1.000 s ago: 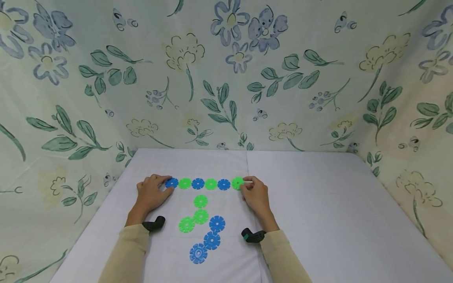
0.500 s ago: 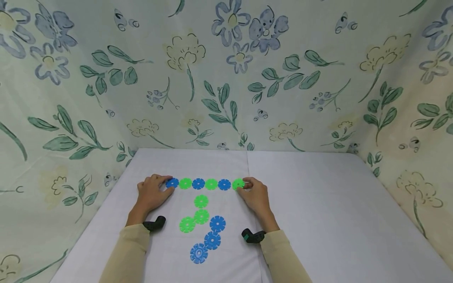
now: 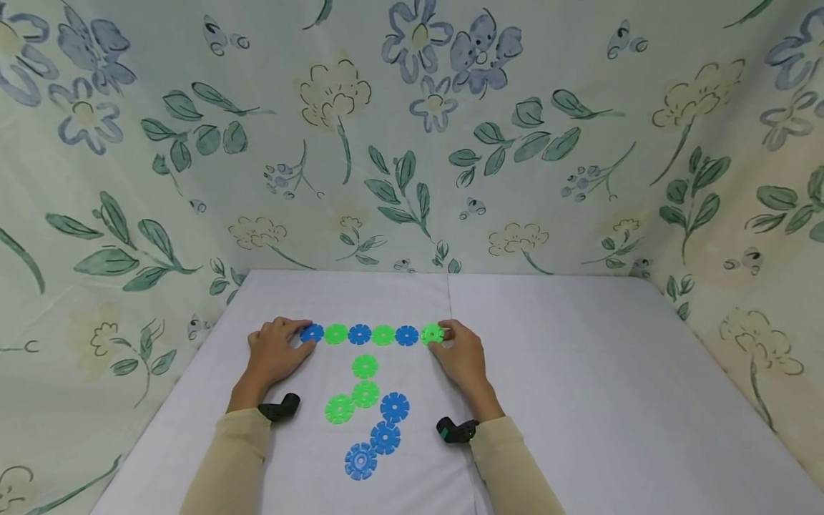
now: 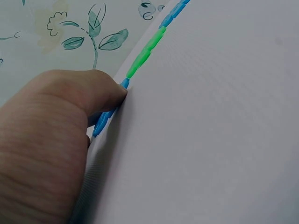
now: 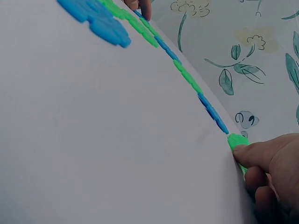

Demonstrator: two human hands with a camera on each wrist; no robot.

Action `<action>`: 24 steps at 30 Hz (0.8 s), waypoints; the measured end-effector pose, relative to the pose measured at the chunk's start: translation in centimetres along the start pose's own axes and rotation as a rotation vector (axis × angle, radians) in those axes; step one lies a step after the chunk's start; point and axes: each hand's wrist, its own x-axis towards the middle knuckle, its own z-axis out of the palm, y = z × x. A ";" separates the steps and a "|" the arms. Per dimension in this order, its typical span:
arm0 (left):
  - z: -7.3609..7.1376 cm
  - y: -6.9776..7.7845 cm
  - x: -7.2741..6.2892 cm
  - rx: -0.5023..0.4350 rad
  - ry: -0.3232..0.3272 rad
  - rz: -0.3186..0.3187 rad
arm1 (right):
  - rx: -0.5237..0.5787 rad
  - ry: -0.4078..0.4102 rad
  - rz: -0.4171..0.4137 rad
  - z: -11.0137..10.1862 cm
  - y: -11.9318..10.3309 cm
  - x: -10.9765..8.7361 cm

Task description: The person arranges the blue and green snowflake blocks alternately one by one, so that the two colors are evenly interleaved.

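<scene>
A straight row of alternating blue and green notched plastic discs lies across the cloth. In the head view my left hand point(image 3: 273, 352) holds the blue disc point(image 3: 312, 333) at the row's left end, thumb on the near edge and a finger on the far edge. My right hand point(image 3: 465, 357) pinches the green disc point(image 3: 432, 334) at the right end. The right wrist view shows that green disc point(image 5: 238, 138) tilted, its edge close to the neighbouring blue disc point(image 5: 212, 113). Between the ends lie a green disc point(image 3: 336, 334), a blue disc point(image 3: 359, 334) and others, flat.
Nearer the body, loose green discs point(image 3: 365, 393) lie below the row's middle. Several blue discs point(image 3: 385, 437) overlap beside them, closer to the front. White cloth point(image 3: 579, 386) covers the table, and a floral curtain point(image 3: 412, 200) hangs behind and along both sides.
My right thumb and fingers have closed further over the right-end green disc, which now tilts slightly. My left hand and the other discs have stayed in place.
</scene>
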 end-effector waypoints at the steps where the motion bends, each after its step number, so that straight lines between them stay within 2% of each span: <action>1: 0.0 0.0 0.0 0.002 0.000 0.000 | -0.009 0.002 0.000 0.1 0.0 0.0; 9: -0.1 0.1 -0.1 -0.009 -0.008 -0.002 | -0.089 -0.010 0.016 0.2 -0.2 0.1; 24: -0.3 0.1 0.0 -0.005 -0.015 -0.013 | -0.128 -0.084 0.009 -0.3 -0.4 0.3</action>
